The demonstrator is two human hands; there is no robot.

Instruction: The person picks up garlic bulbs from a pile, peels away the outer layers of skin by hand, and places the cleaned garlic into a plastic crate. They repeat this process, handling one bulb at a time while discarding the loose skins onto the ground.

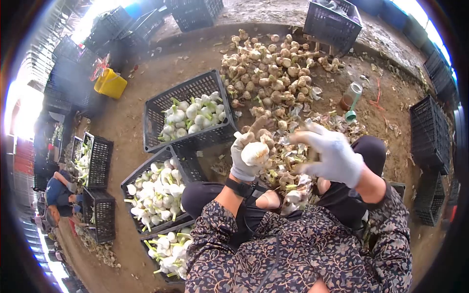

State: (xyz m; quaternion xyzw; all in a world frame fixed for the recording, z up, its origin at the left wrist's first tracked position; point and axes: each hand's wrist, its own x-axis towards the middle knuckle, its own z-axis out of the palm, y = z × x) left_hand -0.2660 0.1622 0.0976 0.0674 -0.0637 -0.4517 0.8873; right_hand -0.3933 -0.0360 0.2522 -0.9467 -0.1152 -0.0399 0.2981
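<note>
My left hand point(242, 155), in a white glove with dirty fingertips, is closed around a garlic bulb point(255, 154). The bulb looks pale, with some brownish skin on it. To the right, my gloved right hand point(328, 150) hovers with its fingers apart and nothing between them. Below and between the hands lie loose garlic skins and trimmings point(291, 168) on the ground. Beyond them spreads a heap of brown, unpeeled garlic bulbs point(273, 68).
Left of me stand black crates of white garlic: a far crate point(183, 136), a middle crate point(128, 183) and a near one. A jar point(348, 100) with brown liquid stands at the right. A yellow container point(110, 83), stacked crates point(430, 132) and another person point(61, 193) are farther off.
</note>
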